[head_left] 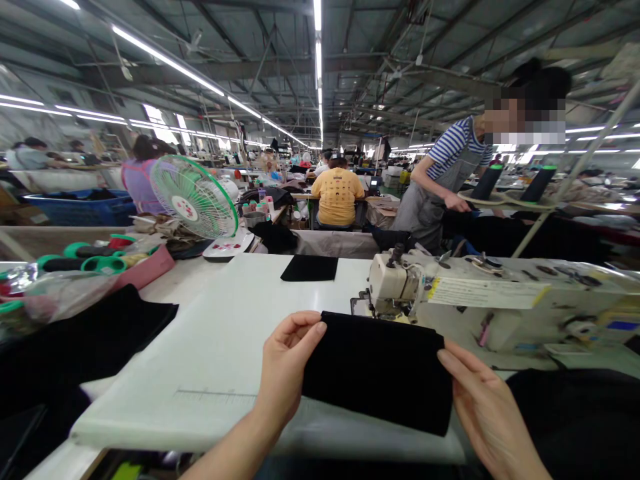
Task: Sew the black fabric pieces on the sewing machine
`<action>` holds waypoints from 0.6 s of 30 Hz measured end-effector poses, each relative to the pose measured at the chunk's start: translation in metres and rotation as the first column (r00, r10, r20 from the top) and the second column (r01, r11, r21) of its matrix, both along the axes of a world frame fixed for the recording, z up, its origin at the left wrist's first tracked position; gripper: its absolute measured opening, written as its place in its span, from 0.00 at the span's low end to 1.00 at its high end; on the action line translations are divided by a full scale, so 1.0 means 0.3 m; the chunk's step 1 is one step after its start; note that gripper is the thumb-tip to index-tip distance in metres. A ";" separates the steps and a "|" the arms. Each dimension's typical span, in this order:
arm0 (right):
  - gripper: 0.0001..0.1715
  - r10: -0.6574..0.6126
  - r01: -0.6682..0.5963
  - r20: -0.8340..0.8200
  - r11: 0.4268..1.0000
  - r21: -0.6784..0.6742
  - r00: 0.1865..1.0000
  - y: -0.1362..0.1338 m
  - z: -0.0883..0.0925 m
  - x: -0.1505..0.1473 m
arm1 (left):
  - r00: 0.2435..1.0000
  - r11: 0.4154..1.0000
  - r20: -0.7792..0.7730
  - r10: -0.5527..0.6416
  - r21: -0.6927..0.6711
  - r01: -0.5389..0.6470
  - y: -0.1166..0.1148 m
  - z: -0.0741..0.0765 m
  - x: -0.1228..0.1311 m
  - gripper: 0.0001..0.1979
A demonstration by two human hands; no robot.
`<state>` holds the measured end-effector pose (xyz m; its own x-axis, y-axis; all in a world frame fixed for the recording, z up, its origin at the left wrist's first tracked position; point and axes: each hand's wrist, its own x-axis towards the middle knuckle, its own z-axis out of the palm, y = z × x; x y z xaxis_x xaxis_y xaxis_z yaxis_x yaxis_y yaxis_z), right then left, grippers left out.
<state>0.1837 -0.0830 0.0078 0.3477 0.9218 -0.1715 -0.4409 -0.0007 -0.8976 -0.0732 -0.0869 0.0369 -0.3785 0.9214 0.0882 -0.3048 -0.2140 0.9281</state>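
Between my two hands a black fabric piece (377, 373) is held up in front of the sewing machine, its top edge nearly level. My left hand (290, 353) pinches its upper left corner between thumb and fingers. At the upper right corner my right hand (477, 387) grips it the same way. Just behind the cloth stands the sewing machine (395, 287), whose needle area is partly hidden by it. Another black fabric piece (310, 268) lies flat on the white table (215, 333) farther back.
Black cloth (115, 327) lies at the left, near green thread spools (105, 265). A green fan (195, 197) stands at the back left. More dark fabric (575, 413) is at my right. A co-worker in a striped shirt (455, 147) bends over black cloth beyond the machine.
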 end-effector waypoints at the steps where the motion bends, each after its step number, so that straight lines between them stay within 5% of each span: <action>1: 0.25 -0.004 0.004 0.014 1.000 0.001 1.000 0.001 -0.002 0.003 | 1.000 1.000 -0.008 0.002 0.007 -0.002 0.002 0.001 0.002 0.13; 10: 0.24 -0.060 0.060 -0.007 0.998 0.002 0.998 0.006 0.016 0.027 | 1.000 0.998 0.012 0.002 -0.058 -0.001 0.028 0.030 0.024 0.12; 18: 0.21 -0.032 0.017 0.094 0.988 0.156 0.995 0.000 0.065 0.014 | 0.998 0.997 0.065 0.014 -0.078 -0.009 0.050 0.047 0.028 0.17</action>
<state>0.1880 -0.0831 0.0273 0.3780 0.9258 0.0077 -0.3508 0.1509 -0.9242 -0.0648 -0.0720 0.0512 -0.3917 0.9201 -0.0088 -0.3631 -0.1458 0.9202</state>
